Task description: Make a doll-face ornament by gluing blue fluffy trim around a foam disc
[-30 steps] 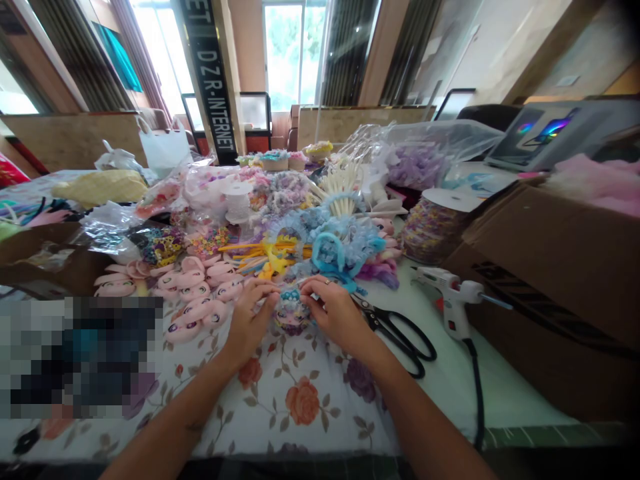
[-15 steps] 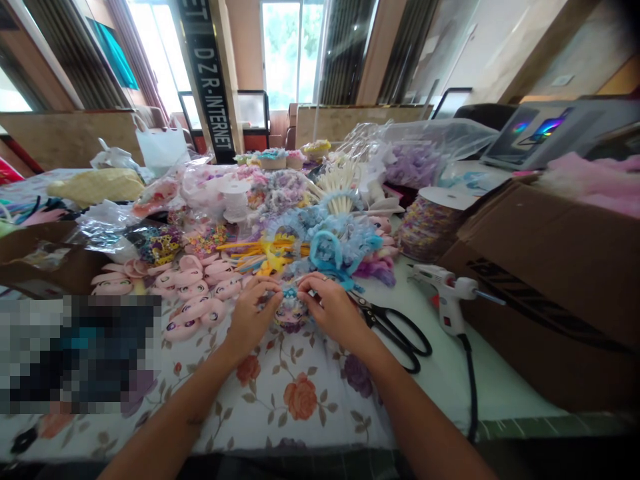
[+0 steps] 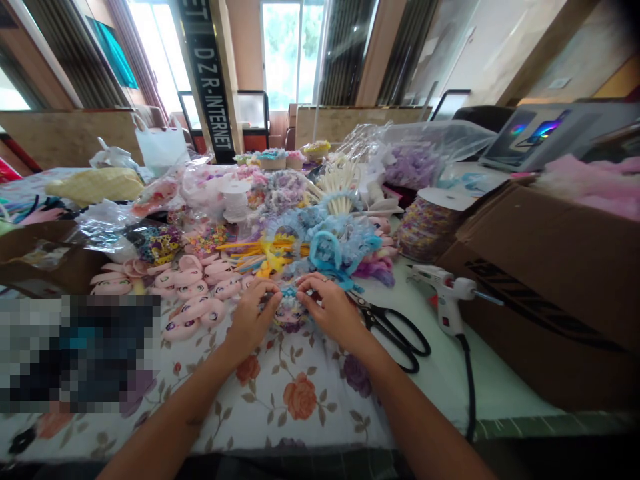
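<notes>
A small doll head [image 3: 290, 316] with a painted face, a blue decoration on top and purple and yellow trim below lies on the flowered cloth. My left hand [image 3: 255, 311] is at its left side, thumb and fingers closed in a pinch by the head's upper edge. On the opposite side my right hand [image 3: 327, 305] pinches in the same way, a ring on one finger. Whatever is between the fingertips is too small to make out. Several pale pink bunny-eared faces [image 3: 193, 290] lie left of my left hand. Black-handled scissors [image 3: 395, 333] rest beside my right wrist.
A white glue gun [image 3: 453, 300] with its cord stands at right, before a large cardboard box [image 3: 545, 287]. Behind my hands are blue ruffled trim [image 3: 335, 233], yellow pipe cleaners [image 3: 270, 250], a ribbon spool [image 3: 433, 223] and bagged beads [image 3: 155, 243]. An open box [image 3: 45, 250] sits at left.
Both hands stay in nearly the same place around the doll head, with only a very slight shift. Nothing else has visibly moved.
</notes>
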{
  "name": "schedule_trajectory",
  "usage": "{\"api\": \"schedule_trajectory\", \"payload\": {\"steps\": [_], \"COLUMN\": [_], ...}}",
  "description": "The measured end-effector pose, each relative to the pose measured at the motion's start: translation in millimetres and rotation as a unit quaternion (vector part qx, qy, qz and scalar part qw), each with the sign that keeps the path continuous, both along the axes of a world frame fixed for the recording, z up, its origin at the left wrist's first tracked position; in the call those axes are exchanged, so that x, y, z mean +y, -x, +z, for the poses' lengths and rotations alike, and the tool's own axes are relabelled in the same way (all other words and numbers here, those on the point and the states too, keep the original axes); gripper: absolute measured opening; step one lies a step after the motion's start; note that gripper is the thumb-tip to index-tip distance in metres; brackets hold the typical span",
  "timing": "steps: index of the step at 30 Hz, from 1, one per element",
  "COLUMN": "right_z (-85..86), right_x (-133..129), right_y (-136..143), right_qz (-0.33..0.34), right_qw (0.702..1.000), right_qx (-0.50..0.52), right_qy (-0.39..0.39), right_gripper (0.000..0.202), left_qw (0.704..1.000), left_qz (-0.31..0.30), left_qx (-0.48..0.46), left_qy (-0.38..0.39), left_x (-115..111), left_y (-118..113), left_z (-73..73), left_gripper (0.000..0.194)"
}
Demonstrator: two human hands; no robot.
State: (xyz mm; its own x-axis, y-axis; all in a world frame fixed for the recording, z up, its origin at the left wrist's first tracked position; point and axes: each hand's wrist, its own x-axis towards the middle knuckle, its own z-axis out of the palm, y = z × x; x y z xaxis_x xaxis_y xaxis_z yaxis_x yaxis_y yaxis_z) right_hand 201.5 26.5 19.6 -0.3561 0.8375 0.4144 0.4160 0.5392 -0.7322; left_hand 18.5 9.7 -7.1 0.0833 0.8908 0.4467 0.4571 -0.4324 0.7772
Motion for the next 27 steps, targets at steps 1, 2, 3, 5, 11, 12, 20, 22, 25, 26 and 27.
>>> {"api": "schedule_trajectory", "payload": {"steps": [1, 2, 3, 5, 11, 12, 20, 22, 25, 26, 27], "right_z": [-0.3, -0.5, -0.4, 0.0, -1.2, -1.9, -1.9, -2.0, -5.5, -7.5, -10.0], "right_x": [0, 0, 0, 0, 0, 0, -1, -1, 0, 1, 1], "right_y": [0, 0, 1, 1, 1, 1, -1, -5, -11, -13, -14], "right_qz": [0.000, 0.000, 0.000, 0.000, -0.005, -0.006, -0.003, -0.018, -0.048, -0.042, -0.027], "right_qw": [1.000, 1.000, 1.000, 1.000, 1.000, 1.000, 1.000, 1.000, 0.997, 0.996, 0.993], "right_qx": [0.005, 0.009, 0.012, 0.016, 0.019, 0.019, 0.020, 0.014, -0.002, -0.002, 0.000], "right_qy": [-0.001, -0.001, -0.001, 0.002, 0.006, 0.006, 0.013, 0.014, 0.052, 0.083, 0.117], "right_gripper": [0.013, 0.013, 0.013, 0.013, 0.012, 0.012, 0.010, 0.009, 0.045, 0.058, 0.067], "left_qw": [1.000, 1.000, 1.000, 1.000, 1.000, 1.000, 0.999, 0.999, 0.999, 0.999, 0.999], "left_qz": [0.000, 0.000, -0.001, -0.002, -0.006, -0.005, -0.002, -0.001, -0.002, -0.003, -0.004], "left_qx": [0.003, 0.005, 0.007, 0.008, 0.000, 0.002, 0.011, 0.014, 0.018, 0.020, 0.021], "left_qy": [-0.002, -0.002, -0.002, -0.003, -0.018, -0.024, -0.036, -0.039, -0.042, -0.042, -0.042], "left_x": [0, -1, -1, -2, -1, -1, -2, -2, -2, -2, -2], "left_y": [0, 0, 0, 0, 1, 2, 3, 3, 3, 3, 3], "left_z": [-0.1, -0.2, -0.4, -0.8, -0.8, -0.6, -0.4, 0.5, 2.2, 2.5, 2.5], "left_gripper": [0.018, 0.018, 0.018, 0.018, 0.017, 0.017, 0.015, 0.015, 0.016, 0.017, 0.017]}}
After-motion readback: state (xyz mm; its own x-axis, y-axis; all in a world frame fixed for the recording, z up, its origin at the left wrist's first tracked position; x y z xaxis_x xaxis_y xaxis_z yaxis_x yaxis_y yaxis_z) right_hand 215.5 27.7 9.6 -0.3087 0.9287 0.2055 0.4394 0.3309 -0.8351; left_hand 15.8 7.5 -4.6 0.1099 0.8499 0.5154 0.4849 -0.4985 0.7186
